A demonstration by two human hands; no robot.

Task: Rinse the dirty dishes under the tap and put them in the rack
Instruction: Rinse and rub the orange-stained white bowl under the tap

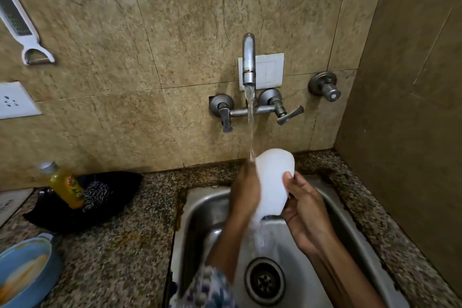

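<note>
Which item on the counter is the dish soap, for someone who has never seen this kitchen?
Start at the steel sink and look left across the speckled counter to the black cloth by the wall. The dish soap bottle leans there beside a steel scrubber; it alone is yellow, with a silver cap.

We hold both forearms extended forward and converging. Our left hand (243, 189) is blurred, palm turned inward, fingers hidden from view. Our right hand (303, 210) is curled in a grip, thumb (288, 179) raised on the near face. A patterned sleeve (212, 290) covers the left forearm; the right forearm is bare.
</note>
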